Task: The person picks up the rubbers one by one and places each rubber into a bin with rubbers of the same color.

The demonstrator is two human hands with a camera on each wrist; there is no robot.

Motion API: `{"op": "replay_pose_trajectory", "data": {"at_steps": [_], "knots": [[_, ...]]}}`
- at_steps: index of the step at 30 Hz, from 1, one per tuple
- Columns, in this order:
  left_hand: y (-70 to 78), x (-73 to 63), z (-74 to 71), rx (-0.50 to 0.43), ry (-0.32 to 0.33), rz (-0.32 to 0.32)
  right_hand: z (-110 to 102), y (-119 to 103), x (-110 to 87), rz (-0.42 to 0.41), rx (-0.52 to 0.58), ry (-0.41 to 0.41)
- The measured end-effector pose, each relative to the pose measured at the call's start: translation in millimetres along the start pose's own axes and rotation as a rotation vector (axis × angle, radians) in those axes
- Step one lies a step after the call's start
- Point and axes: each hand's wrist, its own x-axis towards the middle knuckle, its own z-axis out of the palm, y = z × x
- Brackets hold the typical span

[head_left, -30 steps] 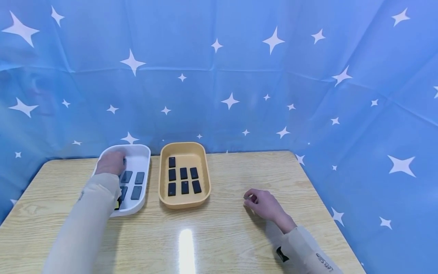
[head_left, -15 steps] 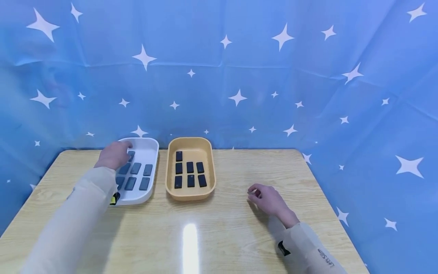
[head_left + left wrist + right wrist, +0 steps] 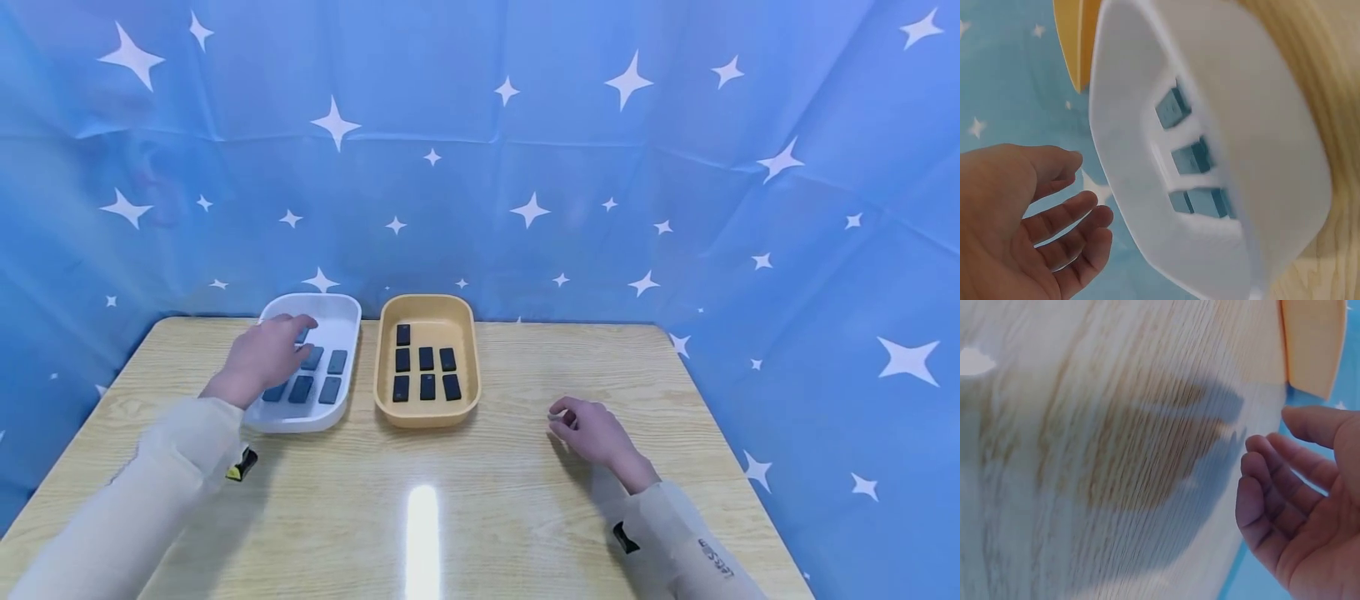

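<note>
My left hand [image 3: 266,354] hovers over the left side of a white tray [image 3: 300,425], its fingers loosely bent. In the left wrist view the same hand [image 3: 1004,212] holds nothing, thumb and fingertips apart. Small grey-blue rectangular blocks [image 3: 337,362] lie in rows on the tray floor, some hidden behind the hand. Beside it, a yellow tray [image 3: 442,321] contains several small black rectangular blocks [image 3: 426,358] in columns. Over the right part of the table, my right hand [image 3: 596,433] hangs loosely curled. Nothing shows between its fingers in the right wrist view.
The two trays stand side by side near the back edge of a wooden table [image 3: 510,500]. Behind it hangs a blue cloth [image 3: 450,67] with white stars. A bright light reflection lies on the tabletop near the front.
The left hand has come up from within the white tray's far left part and moved nearer, its fingers spreading. The view has shifted, moving the trays rightward. The right hand stays put.
</note>
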Motion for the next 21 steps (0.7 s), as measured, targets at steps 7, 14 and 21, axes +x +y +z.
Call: {"op": "replay_pose_trajectory", "data": {"at_steps": [7, 14, 21], "knots": [[21.7, -15.2, 7.0, 0.034, 0.085, 0.117, -1.1, 1.2, 1.4, -0.028, -0.018, 0.003], [38.2, -29.9, 18.2, 0.012, 0.118, 0.179, -2.5, 0.2, 2.5, -0.037, -0.034, 0.019], [48.9, -44.6, 34.7, 0.000, 0.216, 0.248, -2.0, 0.9, -2.0, -0.032, -0.076, 0.035]]}}
